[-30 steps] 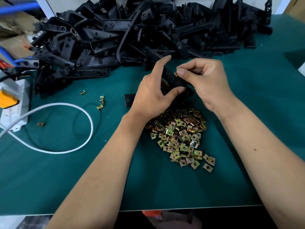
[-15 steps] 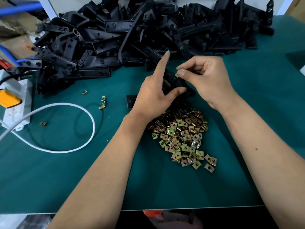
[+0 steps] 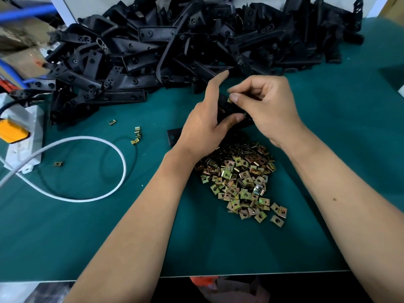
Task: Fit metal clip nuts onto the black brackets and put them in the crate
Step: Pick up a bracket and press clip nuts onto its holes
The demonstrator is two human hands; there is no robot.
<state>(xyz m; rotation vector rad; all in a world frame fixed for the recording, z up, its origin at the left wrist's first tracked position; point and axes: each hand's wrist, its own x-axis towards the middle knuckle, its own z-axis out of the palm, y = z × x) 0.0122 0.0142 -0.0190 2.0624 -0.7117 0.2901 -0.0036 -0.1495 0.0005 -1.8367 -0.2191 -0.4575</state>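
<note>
My left hand (image 3: 203, 125) grips a black bracket (image 3: 229, 107) above the green mat, thumb under it and index finger pointing up. One end of that bracket (image 3: 173, 136) sticks out to the left of my wrist. My right hand (image 3: 269, 106) pinches a small brass-coloured clip nut (image 3: 229, 99) against the bracket's upper edge. A heap of clip nuts (image 3: 240, 182) lies on the mat just below both hands. A big pile of black brackets (image 3: 185, 47) fills the back of the table. No crate is in view.
A white cable (image 3: 105, 193) loops across the left of the mat from a white box with an orange part (image 3: 19, 136). A few stray clip nuts (image 3: 136, 136) lie left of my hands. The table's front edge (image 3: 240, 274) runs along the bottom.
My right thumb and fingers have shifted slightly on the clip nut at the bracket's edge. My left index finger has lifted straighter. Both hands stay over the nut heap.
</note>
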